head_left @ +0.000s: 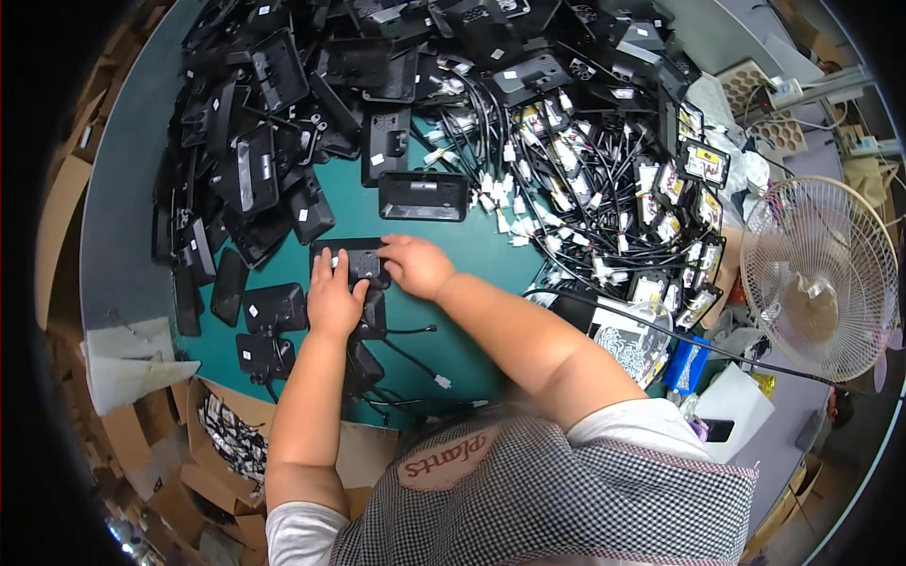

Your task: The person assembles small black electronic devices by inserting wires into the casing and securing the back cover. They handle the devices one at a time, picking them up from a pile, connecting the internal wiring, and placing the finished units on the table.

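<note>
A black plastic housing (366,268) lies flat on the green table mat, between my two hands. My left hand (336,300) rests on its left part with the fingers stretched out and the thumb apart. At the housing's right end, my right hand (421,268) has its fingers bent over the edge, gripping it. Just beyond sits a black tray-like cover (423,197), hollow side up. Several black units, some with cables, lie near my left forearm, among them one black unit (274,308); my left hand partly hides others.
Black plastic covers (255,170) are heaped at the far left and back. Cabled modules with white connectors (566,179) pile up at the right. A clear container of screws (628,344), a blue box (687,365) and a fan (819,278) stand to the right. Cardboard boxes (226,396) sit lower left.
</note>
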Action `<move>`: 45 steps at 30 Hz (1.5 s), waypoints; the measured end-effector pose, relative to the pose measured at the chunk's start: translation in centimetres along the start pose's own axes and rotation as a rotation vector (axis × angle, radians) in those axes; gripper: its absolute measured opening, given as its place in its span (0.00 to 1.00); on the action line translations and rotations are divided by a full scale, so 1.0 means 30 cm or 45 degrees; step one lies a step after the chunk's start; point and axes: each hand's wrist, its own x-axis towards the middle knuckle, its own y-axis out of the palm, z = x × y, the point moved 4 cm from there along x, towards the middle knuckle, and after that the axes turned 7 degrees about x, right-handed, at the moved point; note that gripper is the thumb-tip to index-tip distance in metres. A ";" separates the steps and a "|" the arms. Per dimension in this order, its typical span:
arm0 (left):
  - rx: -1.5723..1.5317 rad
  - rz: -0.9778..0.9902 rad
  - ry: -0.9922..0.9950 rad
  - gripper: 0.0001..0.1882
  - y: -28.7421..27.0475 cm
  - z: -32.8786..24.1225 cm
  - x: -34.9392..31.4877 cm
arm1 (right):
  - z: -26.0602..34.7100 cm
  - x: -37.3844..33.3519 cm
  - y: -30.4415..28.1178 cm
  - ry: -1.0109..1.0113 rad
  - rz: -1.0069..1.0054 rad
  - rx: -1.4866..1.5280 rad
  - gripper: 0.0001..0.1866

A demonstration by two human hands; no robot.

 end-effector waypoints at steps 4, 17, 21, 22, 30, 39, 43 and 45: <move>0.041 0.025 -0.020 0.35 -0.005 0.001 -0.004 | -0.053 0.050 -0.263 -0.011 -0.547 0.007 0.09; -0.111 -0.020 -0.019 0.35 -0.037 -0.001 0.001 | -0.267 0.306 -0.902 0.443 -0.988 -0.812 0.21; -0.105 -0.008 -0.040 0.36 -0.036 0.000 -0.006 | -0.310 0.339 -0.969 0.529 -0.449 -1.188 0.16; -0.111 0.003 -0.048 0.36 -0.040 -0.005 -0.009 | -0.307 0.335 -0.994 0.543 -0.440 -1.116 0.17; -0.084 0.012 -0.043 0.38 -0.045 0.001 -0.014 | -0.167 0.299 -0.762 0.018 -0.535 -0.679 0.24; -0.135 0.056 -0.064 0.37 -0.035 0.014 -0.009 | -0.168 0.467 -0.582 0.936 -0.319 -0.578 0.51; -0.171 0.017 -0.047 0.37 -0.025 0.021 -0.010 | -0.240 0.477 -0.696 0.711 -0.454 -0.624 0.20; -0.172 -0.009 -0.040 0.37 -0.018 0.027 -0.009 | -0.203 0.434 -0.797 0.517 -0.656 -0.616 0.14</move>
